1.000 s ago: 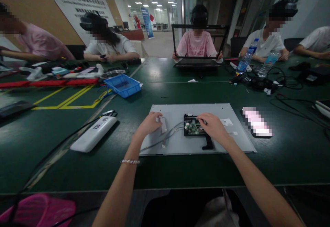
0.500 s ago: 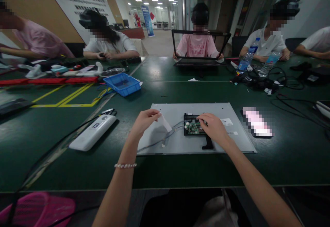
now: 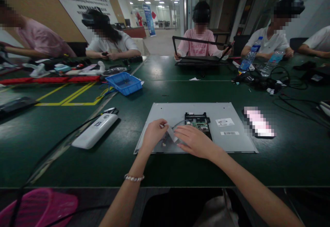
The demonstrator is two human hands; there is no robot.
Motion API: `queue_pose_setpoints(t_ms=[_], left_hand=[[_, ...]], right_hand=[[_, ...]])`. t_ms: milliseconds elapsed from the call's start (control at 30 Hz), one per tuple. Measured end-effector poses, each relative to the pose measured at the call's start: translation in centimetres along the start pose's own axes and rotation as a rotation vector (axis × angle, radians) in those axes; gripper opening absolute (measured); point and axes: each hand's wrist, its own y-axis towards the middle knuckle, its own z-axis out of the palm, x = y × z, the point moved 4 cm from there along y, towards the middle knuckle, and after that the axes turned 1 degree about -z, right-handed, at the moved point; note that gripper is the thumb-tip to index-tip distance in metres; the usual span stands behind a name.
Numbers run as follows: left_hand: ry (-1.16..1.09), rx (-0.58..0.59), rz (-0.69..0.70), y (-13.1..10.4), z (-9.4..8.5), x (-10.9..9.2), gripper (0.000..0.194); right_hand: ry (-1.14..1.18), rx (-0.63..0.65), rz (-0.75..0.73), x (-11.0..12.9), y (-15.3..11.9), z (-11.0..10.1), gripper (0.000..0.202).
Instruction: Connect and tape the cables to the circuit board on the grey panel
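A grey metal panel lies flat on the green table in front of me. My left hand pinches a whitish, translucent strip over the panel's left half. Close to the strip's right side is my right hand, its fingers apart and reaching left; whether they touch the strip is unclear. Behind the right hand sits a green circuit board in a black bracket, partly covered by that hand. Thin grey cables run left from the board and pass behind the strip.
A white power bank lies left of the panel, a phone right of it. Farther back are a blue basket and two bottles. Across the table a person holds a black frame. A pink basket is at lower left.
My right hand has moved left and nearer, from the circuit board to beside the strip. My left hand has shifted slightly right and nearer with the strip. The person opposite has tilted the black frame.
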Motion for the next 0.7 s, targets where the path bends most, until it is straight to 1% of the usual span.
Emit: queue_pose_setpoints(t_ms=[67,167,200,233,267,333,433,533,633,700], left_hand=[[0.073,-0.050,0.033,-0.5,-0.3,-0.6,0.027],[0.211,-0.206,0.116,-1.7,-1.1,-2.2,0.036],[0.263,-0.240,0.137,-2.3,-1.3,-2.8,0.034],[0.315,-0.246,0.151,-2.8,-1.3,-3.4,0.030],[0.360,-0.226,0.162,-3.4,-1.2,-3.9,0.025],[0.423,-0.144,0.181,-4.4,-0.8,-4.7,0.018],[0.464,-0.048,0.174,-5.6,0.1,-5.1,0.014],[0.463,-0.044,0.139,-6.1,0.9,-4.8,0.016],[0.454,-0.066,0.141,-6.2,1.4,-4.4,0.024],[0.455,-0.062,0.143,-6.0,1.5,-4.2,0.028]], right_hand=[[-0.036,0.046,-0.041,0.6,0.1,0.5,0.039],[-0.068,0.080,-0.053,0.8,0.2,1.0,0.037],[-0.074,0.089,-0.057,0.8,0.2,1.1,0.036],[-0.080,0.097,-0.062,0.8,0.2,1.1,0.035],[-0.088,0.105,-0.066,0.8,0.3,1.2,0.034],[-0.104,0.120,-0.070,0.9,0.3,1.3,0.034],[-0.111,0.144,-0.082,1.0,0.2,1.5,0.037],[-0.097,0.166,-0.093,1.3,-0.1,1.7,0.045],[-0.078,0.177,-0.063,1.5,-0.4,1.8,0.056],[-0.067,0.180,-0.043,1.8,-0.7,1.9,0.063]])
